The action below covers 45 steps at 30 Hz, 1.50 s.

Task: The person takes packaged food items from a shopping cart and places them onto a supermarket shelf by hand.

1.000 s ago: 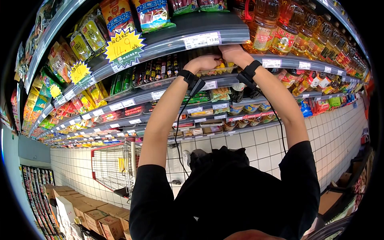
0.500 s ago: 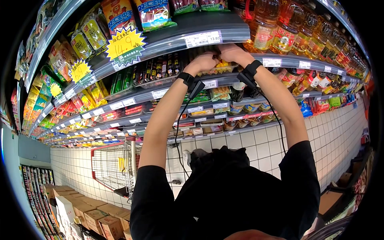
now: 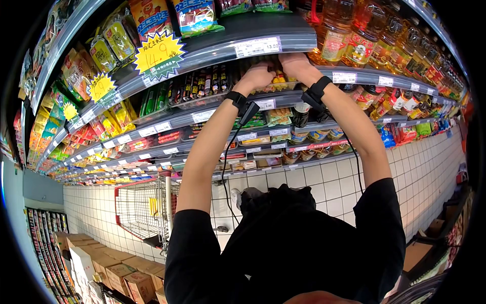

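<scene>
Both of my hands reach into a shelf bay under a black upper shelf (image 3: 273, 30). My left hand (image 3: 257, 77) is at the left part of a tray of yellow-wrapped sticks (image 3: 279, 77); its fingertips are hidden among the goods. At the tray's right side is my right hand (image 3: 297, 67), its fingers mostly hidden by the shelf edge and the hand itself. Some yellow sticks show between the two hands. Left of them lies a tray of dark-wrapped sticks (image 3: 207, 83). Each wrist wears a black band with a cable.
Oil bottles (image 3: 334, 43) stand on the shelf at the right. Bagged snacks (image 3: 197, 15) and yellow star price signs (image 3: 158, 57) are at upper left. A shopping cart (image 3: 142, 210) stands on the tiled floor, with cardboard boxes (image 3: 139, 286) at lower left.
My hands have moved slightly apart over the tray, and more of the yellow sticks shows between them. The left hand has shifted a little to the left.
</scene>
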Tool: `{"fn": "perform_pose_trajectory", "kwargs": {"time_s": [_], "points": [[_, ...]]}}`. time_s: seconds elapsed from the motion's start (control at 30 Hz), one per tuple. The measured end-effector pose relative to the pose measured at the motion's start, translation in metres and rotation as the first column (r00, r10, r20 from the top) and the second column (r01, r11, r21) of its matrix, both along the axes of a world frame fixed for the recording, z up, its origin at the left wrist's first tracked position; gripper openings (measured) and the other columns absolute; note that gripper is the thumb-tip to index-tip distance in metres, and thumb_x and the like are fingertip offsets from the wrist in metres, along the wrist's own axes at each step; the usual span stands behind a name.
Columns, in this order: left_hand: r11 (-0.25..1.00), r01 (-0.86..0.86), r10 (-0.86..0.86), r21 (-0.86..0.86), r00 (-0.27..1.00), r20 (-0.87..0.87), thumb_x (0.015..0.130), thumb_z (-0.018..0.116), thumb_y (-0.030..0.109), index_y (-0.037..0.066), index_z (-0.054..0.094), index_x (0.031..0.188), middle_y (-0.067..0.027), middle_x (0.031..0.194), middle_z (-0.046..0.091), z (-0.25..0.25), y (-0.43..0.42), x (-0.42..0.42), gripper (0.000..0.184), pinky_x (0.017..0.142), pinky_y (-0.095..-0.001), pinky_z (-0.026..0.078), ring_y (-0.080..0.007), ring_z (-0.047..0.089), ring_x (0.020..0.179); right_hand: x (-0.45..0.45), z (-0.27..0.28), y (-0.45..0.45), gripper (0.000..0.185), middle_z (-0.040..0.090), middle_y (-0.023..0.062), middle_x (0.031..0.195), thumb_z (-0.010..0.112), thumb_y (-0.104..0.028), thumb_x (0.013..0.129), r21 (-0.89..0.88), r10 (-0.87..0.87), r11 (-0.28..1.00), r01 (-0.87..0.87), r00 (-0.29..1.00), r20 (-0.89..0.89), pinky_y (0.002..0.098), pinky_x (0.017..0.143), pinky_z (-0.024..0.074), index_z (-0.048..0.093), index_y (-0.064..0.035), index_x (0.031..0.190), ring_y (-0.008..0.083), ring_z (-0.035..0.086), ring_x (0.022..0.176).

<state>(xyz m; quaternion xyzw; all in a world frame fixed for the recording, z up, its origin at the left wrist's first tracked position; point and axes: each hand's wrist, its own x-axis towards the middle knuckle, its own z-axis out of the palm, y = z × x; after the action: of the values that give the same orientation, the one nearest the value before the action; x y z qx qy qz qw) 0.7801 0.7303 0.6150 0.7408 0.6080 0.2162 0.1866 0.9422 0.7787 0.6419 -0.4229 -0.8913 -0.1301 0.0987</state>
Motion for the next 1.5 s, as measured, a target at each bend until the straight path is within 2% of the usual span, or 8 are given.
{"fn": "perform_pose_trajectory", "kwargs": {"time_s": [0.23, 0.57, 0.8, 0.97, 1.03, 1.17, 1.23, 1.5], "points": [[0.998, -0.005, 0.006, 0.061, 1.0, -0.015, 0.09, 0.056, 0.029, 0.008, 0.063, 0.123, -0.0184, 0.12, 0.066, -0.004, 0.003, 0.0, 0.04, 0.096, -0.0402, 0.047, -0.0351, 0.061, 0.111, 0.003, 0.016, -0.011, 0.019, 0.069, 0.0205, 0.104, 0.06, -0.005, 0.084, -0.178, 0.055, 0.983, -0.033, 0.991, 0.12, 0.0428, 0.08, 0.0566, 0.07, 0.0008, 0.099, 0.0367, 0.068, 0.096], [0.997, -0.031, 0.033, 0.069, 0.999, -0.026, 0.09, 0.056, 0.029, 0.008, 0.065, 0.12, -0.0184, 0.119, 0.066, -0.004, 0.0, -0.001, 0.038, 0.096, -0.0409, 0.047, -0.0349, 0.061, 0.111, 0.004, 0.01, -0.009, 0.021, 0.068, 0.0237, 0.1, 0.061, -0.009, 0.083, -0.212, 0.05, 0.976, -0.046, 0.999, 0.012, 0.0437, 0.081, 0.0551, 0.068, 0.0043, 0.097, 0.0383, 0.067, 0.094], [0.933, -0.135, 0.154, 0.334, 0.988, -0.03, 0.089, 0.057, 0.026, 0.007, 0.068, 0.115, -0.0189, 0.119, 0.066, 0.01, -0.036, -0.002, 0.034, 0.092, -0.0416, 0.05, -0.0357, 0.064, 0.102, 0.024, 0.022, -0.056, 0.02, 0.067, 0.0245, 0.092, 0.056, -0.012, 0.086, -0.101, 0.182, 0.965, -0.24, 0.899, -0.398, 0.047, 0.079, 0.0526, 0.066, 0.0043, 0.092, 0.0411, 0.064, 0.089], [0.985, -0.165, 0.138, 0.054, 0.932, 0.334, 0.091, 0.059, 0.016, 0.002, 0.069, 0.109, -0.0209, 0.113, 0.068, 0.049, -0.108, 0.007, 0.025, 0.088, -0.0401, 0.053, -0.0344, 0.068, 0.101, 0.046, 0.026, -0.114, 0.019, 0.066, 0.0218, 0.097, 0.056, -0.009, 0.089, -0.14, 0.173, 0.928, -0.345, 0.732, -0.659, 0.044, 0.077, 0.0517, 0.065, 0.0035, 0.098, 0.0398, 0.064, 0.088], [0.887, -0.116, -0.071, 0.447, 0.922, 0.381, 0.094, 0.058, 0.011, 0.002, 0.067, 0.113, -0.0158, 0.111, 0.07, 0.026, -0.12, 0.0, 0.023, 0.085, -0.0319, 0.054, -0.0268, 0.07, 0.098, 0.056, 0.025, -0.138, 0.015, 0.067, 0.017, 0.099, 0.057, -0.005, 0.09, -0.155, 0.177, 0.885, -0.44, 0.623, -0.762, 0.0377, 0.073, 0.0519, 0.065, 0.0033, 0.099, 0.0315, 0.066, 0.083], [0.951, -0.162, -0.021, 0.264, 0.815, 0.579, 0.095, 0.058, 0.008, 0.002, 0.067, 0.112, -0.0137, 0.113, 0.07, 0.012, -0.187, 0.0, 0.021, 0.089, -0.0315, 0.052, -0.0217, 0.068, 0.1, 0.076, 0.009, -0.175, 0.014, 0.068, 0.011, 0.1, 0.056, 0.002, 0.091, -0.215, 0.16, 0.811, -0.544, 0.561, -0.812, 0.03, 0.075, 0.0521, 0.066, 0.0022, 0.102, 0.0198, 0.067, 0.086], [0.962, -0.204, 0.039, 0.18, 0.759, 0.65, 0.096, 0.057, 0.01, 0.002, 0.067, 0.114, -0.0116, 0.112, 0.071, -0.005, -0.213, -0.006, 0.022, 0.087, -0.03, 0.051, -0.0172, 0.067, 0.099, 0.08, -0.003, -0.187, 0.016, 0.068, 0.0094, 0.099, 0.059, 0.001, 0.09, -0.369, -0.009, 0.721, -0.587, 0.524, -0.851, 0.0278, 0.072, 0.0513, 0.067, -0.0001, 0.104, 0.0159, 0.064, 0.079], [0.882, -0.441, 0.415, -0.167, 0.558, 0.719, 0.102, 0.053, 0.017, 0.0, 0.065, 0.119, -0.0086, 0.117, 0.069, -0.053, -0.317, -0.033, 0.027, 0.094, -0.0275, 0.046, -0.0142, 0.062, 0.109, 0.062, -0.038, -0.207, 0.022, 0.069, 0.0081, 0.103, 0.058, -0.001, 0.092, -0.565, -0.017, 0.4, -0.722, 0.61, -0.792, 0.0267, 0.075, 0.0525, 0.064, -0.002, 0.113, 0.0161, 0.068, 0.086]]}}
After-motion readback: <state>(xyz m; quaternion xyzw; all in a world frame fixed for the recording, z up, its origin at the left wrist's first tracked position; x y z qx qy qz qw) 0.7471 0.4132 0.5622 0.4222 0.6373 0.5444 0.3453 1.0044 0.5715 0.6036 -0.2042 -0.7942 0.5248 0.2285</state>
